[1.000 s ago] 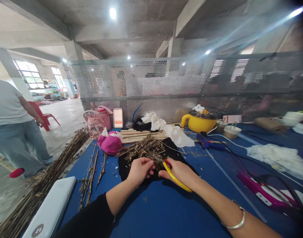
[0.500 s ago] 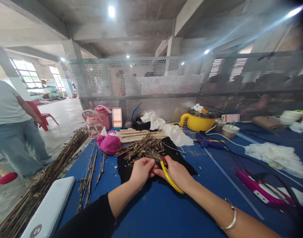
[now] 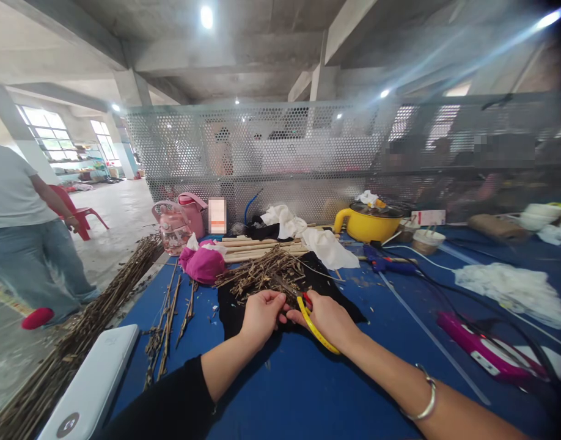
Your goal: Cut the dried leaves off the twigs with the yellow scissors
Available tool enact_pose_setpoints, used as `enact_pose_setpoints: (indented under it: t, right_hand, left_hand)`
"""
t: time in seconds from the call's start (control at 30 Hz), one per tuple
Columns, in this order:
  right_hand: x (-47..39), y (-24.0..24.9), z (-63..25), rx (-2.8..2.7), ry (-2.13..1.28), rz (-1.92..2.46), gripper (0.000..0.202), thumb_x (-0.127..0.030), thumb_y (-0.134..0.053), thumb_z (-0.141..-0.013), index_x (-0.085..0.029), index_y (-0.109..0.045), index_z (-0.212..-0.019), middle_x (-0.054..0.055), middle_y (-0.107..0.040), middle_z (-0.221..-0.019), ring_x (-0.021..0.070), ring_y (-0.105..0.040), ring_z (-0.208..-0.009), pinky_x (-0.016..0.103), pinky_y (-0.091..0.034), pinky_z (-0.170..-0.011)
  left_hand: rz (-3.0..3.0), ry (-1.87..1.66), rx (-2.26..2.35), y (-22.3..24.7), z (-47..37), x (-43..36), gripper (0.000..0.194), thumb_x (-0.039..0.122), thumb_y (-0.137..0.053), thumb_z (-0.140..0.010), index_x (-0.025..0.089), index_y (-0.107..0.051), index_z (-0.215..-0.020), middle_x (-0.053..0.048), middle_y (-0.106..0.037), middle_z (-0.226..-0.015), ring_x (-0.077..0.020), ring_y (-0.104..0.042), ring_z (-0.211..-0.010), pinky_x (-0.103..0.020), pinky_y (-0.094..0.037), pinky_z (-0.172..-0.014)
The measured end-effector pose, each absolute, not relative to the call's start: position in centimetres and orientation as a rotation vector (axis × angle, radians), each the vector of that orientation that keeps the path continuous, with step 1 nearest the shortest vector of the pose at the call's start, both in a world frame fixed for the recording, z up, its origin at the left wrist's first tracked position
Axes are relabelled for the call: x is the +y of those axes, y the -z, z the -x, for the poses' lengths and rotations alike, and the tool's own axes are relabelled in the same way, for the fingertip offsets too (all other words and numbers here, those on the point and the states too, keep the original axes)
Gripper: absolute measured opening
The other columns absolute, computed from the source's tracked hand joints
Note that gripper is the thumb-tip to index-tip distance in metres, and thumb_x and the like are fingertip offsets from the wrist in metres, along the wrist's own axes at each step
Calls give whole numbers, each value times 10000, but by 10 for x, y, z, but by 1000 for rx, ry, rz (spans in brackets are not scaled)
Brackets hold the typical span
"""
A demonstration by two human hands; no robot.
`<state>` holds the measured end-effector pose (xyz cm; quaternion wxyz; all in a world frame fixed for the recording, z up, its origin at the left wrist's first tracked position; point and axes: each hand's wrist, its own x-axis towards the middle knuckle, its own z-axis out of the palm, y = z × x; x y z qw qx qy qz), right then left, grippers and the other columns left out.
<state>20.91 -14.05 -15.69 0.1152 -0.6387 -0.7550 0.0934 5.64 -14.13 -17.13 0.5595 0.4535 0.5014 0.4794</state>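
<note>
Fingers pinched together, my left hand [image 3: 261, 316] is closed beside my right, and whatever is between its fingertips is too small to make out. My right hand [image 3: 329, 319] grips scissors [image 3: 318, 335] with yellow and red handles, their dark blades pointing up and left over the twigs. The fingertips of both hands nearly meet. Just beyond them a heap of dry brown twigs [image 3: 257, 275] lies on a black cloth [image 3: 338, 296].
Behind the heap lie pale wooden sticks [image 3: 248, 249] and white rags [image 3: 333, 249]. A yellow pot [image 3: 372, 226], a blue glue gun [image 3: 385, 263] and a magenta power strip [image 3: 482, 348] stand rightward. Left are a purple bundle [image 3: 206, 266], loose stalks [image 3: 168, 324], a white power bank [image 3: 95, 379] and a person [image 3: 28, 232].
My hands and the scissors have hardly moved. At the far left, the red round thing near the person's feet has shifted to the right.
</note>
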Motion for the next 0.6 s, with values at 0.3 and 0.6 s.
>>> enact_pose_setpoints:
  t: [0.3,0.6]
  right_hand:
    - [-141,159,-211,-2207,-236,1704,504,-623,-548,-686,-171,-495,-903,100,-636,-846,252,-622,-789,271,-358,-584]
    - [-143,157,-212,-2222,-134,1553,546,-620,-593,-644,-154,-503,-914,110,-589,-875,249,-575,-825,314,-387,-669]
  left_hand:
    - [-901,-1157,1114,168,-55,-140,191,286,-640,-725,120,-634,-819,-27,-637,-683,-78,-595,-538,-145,-430,-436]
    - [-815,-1154,1007,165,-56,-141,122,226,-632,-741,108,-597,-733,-45,-643,-693,-73,-594,-542,-150,-462,-479]
